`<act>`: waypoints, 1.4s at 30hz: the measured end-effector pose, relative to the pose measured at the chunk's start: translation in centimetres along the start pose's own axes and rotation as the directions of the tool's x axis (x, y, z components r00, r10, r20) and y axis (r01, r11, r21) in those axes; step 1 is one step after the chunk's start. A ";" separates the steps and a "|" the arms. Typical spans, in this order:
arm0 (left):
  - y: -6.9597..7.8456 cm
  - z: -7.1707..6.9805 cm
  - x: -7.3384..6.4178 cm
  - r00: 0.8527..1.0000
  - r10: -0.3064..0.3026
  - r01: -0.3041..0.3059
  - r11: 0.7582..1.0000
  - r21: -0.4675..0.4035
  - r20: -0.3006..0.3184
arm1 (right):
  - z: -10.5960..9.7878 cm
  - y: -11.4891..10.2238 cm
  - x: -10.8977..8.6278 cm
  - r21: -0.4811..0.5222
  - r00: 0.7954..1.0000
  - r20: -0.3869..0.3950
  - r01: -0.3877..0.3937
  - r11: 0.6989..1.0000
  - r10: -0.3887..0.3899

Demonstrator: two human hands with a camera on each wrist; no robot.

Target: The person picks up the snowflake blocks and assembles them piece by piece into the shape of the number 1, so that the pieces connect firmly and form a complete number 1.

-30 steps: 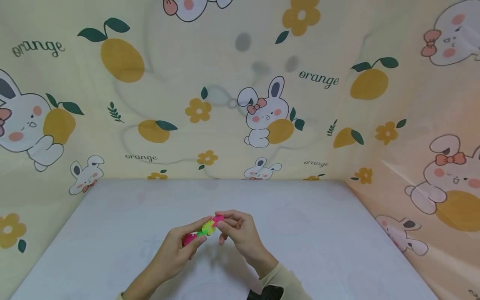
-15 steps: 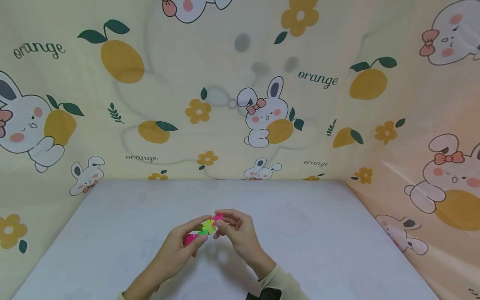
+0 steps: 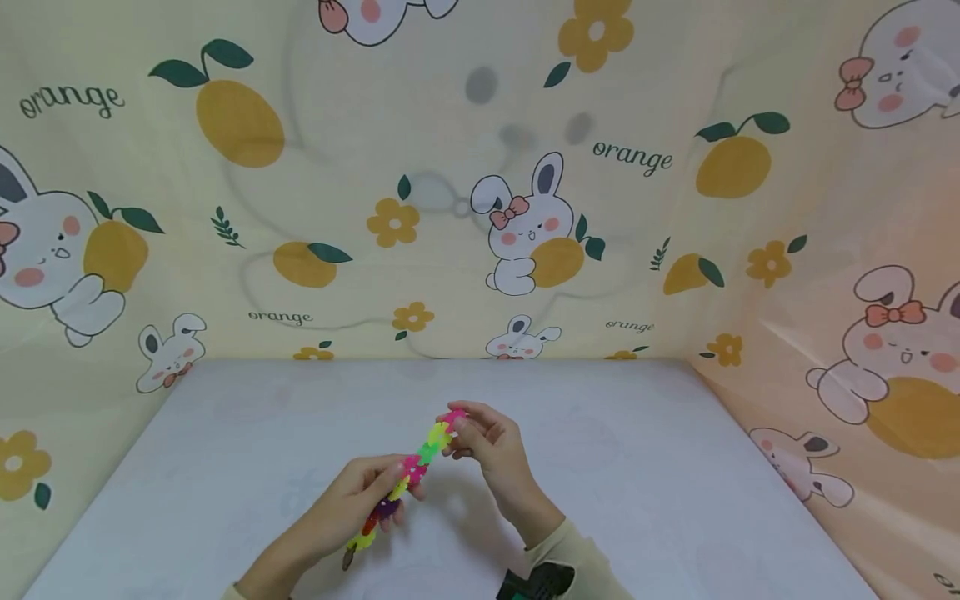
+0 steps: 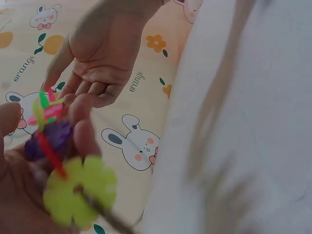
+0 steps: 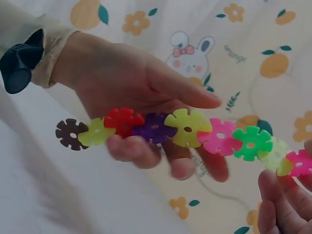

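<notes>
A chain of interlocking plastic flower discs (image 3: 427, 452) runs slantwise between my two hands, in pink, yellow, green, purple, red and brown. My right hand (image 3: 500, 454) pinches its pink end disc (image 5: 298, 163) between thumb and fingers. My left hand (image 3: 348, 504) lies along the lower half, thumb raised off the discs in the right wrist view and fingers loosely bent under the chain. The brown end disc (image 5: 73, 134) sticks out past the left hand's little-finger side. Near the left wrist camera, the yellow disc (image 4: 80, 190) looks large and blurred.
Beneath the hands is a white tabletop (image 3: 637, 483). Behind and at the sides hangs a cream cloth (image 3: 442, 267) printed with rabbits and oranges. A black device (image 3: 536, 581) sits on the right wrist.
The chain, earlier mostly hidden in the left hand, now shows at full length. My right hand has moved up and right with the pink end; the left hand has dropped slightly and loosened.
</notes>
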State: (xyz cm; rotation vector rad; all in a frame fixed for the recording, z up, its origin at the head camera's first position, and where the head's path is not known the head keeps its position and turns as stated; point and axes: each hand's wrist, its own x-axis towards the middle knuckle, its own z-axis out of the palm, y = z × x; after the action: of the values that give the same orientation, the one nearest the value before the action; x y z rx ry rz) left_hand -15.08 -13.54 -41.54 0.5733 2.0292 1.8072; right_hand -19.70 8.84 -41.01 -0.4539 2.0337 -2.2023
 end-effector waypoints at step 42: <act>-0.7 -1.5 -0.6 0.963 -0.087 0.114 0.989 -0.093 0.254 | -1.8 -0.1 1.0 0.074 0.985 -0.166 -0.038 0.997 0.049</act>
State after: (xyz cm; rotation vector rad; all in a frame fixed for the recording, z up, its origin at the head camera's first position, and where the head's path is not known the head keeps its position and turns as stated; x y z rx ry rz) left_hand -15.42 -15.18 -42.06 0.6197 1.7520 1.6796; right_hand -21.14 10.32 -40.92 -0.2215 2.0141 -2.3495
